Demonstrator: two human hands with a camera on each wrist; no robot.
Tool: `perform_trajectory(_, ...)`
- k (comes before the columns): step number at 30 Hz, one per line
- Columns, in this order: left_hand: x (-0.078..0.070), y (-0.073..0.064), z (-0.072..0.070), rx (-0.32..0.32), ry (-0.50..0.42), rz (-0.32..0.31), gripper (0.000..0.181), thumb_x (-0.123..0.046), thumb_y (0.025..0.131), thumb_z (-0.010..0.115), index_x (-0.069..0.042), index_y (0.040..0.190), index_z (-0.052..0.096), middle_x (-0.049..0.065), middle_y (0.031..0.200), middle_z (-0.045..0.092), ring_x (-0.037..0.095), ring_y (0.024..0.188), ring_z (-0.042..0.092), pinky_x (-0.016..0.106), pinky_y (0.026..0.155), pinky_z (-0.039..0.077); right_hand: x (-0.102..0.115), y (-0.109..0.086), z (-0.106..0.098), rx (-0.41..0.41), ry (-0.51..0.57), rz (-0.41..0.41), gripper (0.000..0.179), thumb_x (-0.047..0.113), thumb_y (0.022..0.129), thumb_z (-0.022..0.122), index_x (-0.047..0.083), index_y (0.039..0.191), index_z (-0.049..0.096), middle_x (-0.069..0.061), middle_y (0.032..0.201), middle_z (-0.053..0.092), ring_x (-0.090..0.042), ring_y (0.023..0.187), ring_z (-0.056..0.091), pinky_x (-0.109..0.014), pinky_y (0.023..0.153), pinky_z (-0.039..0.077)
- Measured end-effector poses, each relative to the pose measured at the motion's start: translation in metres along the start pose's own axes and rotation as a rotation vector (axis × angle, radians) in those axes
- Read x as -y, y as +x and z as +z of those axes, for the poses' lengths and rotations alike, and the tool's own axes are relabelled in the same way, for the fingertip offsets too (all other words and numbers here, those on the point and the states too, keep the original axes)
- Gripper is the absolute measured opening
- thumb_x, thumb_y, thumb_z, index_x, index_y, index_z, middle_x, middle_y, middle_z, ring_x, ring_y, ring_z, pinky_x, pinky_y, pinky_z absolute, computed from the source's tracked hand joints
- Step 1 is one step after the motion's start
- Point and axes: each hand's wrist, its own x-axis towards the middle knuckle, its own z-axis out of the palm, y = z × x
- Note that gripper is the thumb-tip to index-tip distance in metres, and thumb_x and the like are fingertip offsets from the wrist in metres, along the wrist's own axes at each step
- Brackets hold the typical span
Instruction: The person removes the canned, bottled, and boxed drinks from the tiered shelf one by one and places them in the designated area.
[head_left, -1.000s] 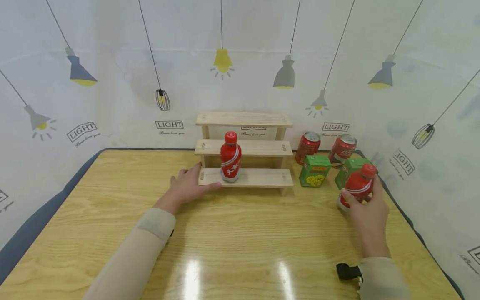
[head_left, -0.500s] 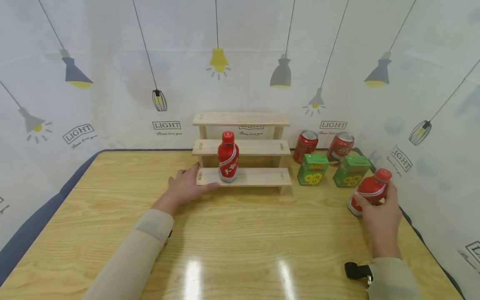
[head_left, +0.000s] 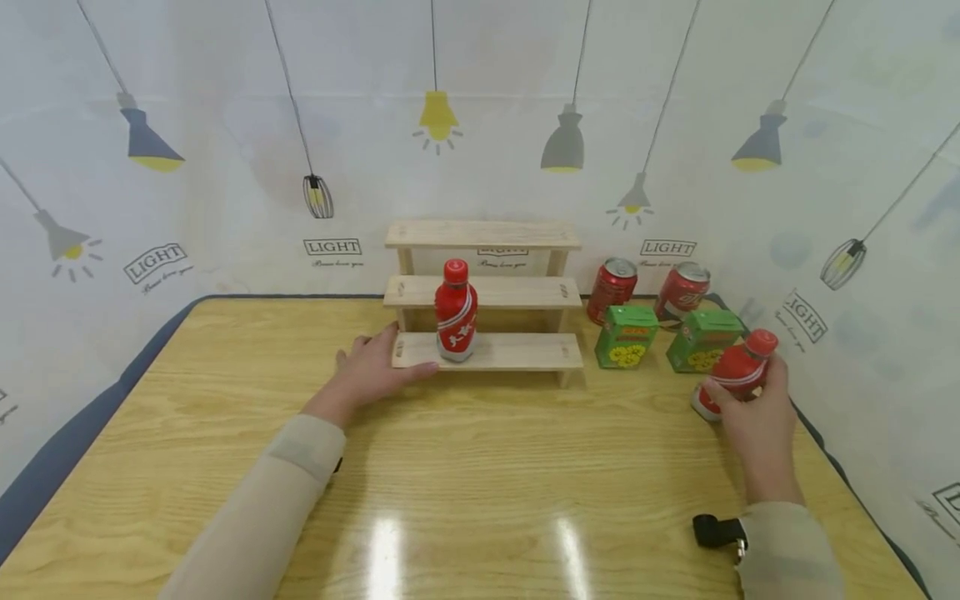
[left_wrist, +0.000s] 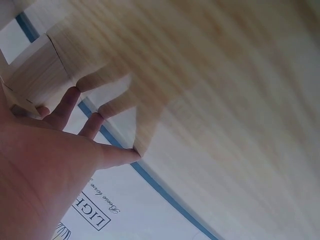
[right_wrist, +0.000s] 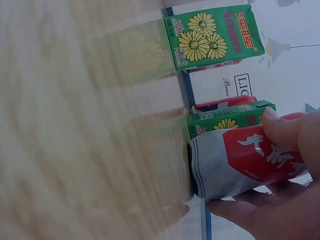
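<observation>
My right hand [head_left: 761,425] grips a red plastic drink bottle [head_left: 738,371] with a red cap, thumb on one side and fingers round the other. The bottle leans to the right, its silver-grey base [right_wrist: 212,162] close over the tabletop in the right wrist view. My left hand [head_left: 367,371] is at the left end of a three-tier wooden shelf [head_left: 525,352]. Its thumb lies along the front of the lowest tier, and its other fingers [left_wrist: 117,156] spread straight with tips on the table. A second red bottle [head_left: 456,317] stands upright on that lowest tier.
Two green drink cartons [head_left: 627,337] stand right of the shelf, the right one [head_left: 705,340] partly behind the held bottle. Behind them are two red cans [head_left: 613,292]. A wall sheet printed with lamps [head_left: 562,137] borders the wooden table [head_left: 480,467] at the back.
My right hand has carried the bottle right, away from the right carton, then slightly back left and farther from me. My left hand has stayed at the shelf's end.
</observation>
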Motion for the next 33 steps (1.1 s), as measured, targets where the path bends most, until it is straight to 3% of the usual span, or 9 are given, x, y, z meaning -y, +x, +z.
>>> perform_trajectory(9,0.002,-0.002,0.001,-0.007,0.002,0.003,0.129,-0.099,0.073,0.059,-0.024,0.171,0.022,0.007,0.173,0.039,0.048,0.154,0.03,0.084,0.123,0.003,0.003,0.002,-0.003,0.049,-0.036,-0.011,0.094,0.031,0.104,0.07,0.018,0.171,0.007,-0.023,0.174,0.028,-0.047,0.159,0.031,-0.068,0.124,0.035)
perform_trajectory(19,0.001,-0.001,0.001,-0.003,0.003,0.005,0.129,-0.099,0.073,0.059,-0.024,0.171,0.022,0.007,0.173,0.039,0.049,0.154,0.031,0.085,0.122,0.004,0.0,0.002,-0.003,0.063,-0.047,0.006,0.093,0.029,0.105,0.067,0.019,0.172,0.003,-0.024,0.175,0.024,-0.047,0.161,0.028,-0.068,0.125,0.033)
perform_trajectory(24,0.0,-0.001,0.001,-0.002,0.007,0.004,0.127,-0.098,0.074,0.06,-0.025,0.171,0.022,0.007,0.173,0.039,0.048,0.154,0.031,0.085,0.122,0.004,0.002,0.001,-0.005,0.074,-0.048,0.024,0.101,0.037,0.103,0.069,0.023,0.172,-0.004,-0.024,0.177,0.02,-0.049,0.161,0.026,-0.07,0.125,0.031)
perform_trajectory(29,-0.001,-0.001,0.002,0.0,0.014,0.01,0.129,-0.098,0.074,0.059,-0.024,0.171,0.02,0.007,0.174,0.037,0.049,0.154,0.03,0.085,0.122,0.003,0.025,-0.001,-0.016,0.049,-0.023,0.019,0.11,0.05,0.099,0.07,0.034,0.17,-0.013,-0.02,0.179,0.015,-0.049,0.161,0.026,-0.071,0.125,0.03)
perform_trajectory(33,0.0,-0.001,0.001,0.001,0.013,0.003,0.13,-0.098,0.074,0.06,-0.022,0.171,0.02,0.008,0.174,0.036,0.049,0.155,0.029,0.085,0.122,0.003,0.056,-0.005,-0.024,-0.017,-0.006,-0.021,0.109,0.054,0.097,0.071,0.036,0.171,-0.006,-0.013,0.181,0.01,-0.044,0.165,0.02,-0.072,0.127,0.027)
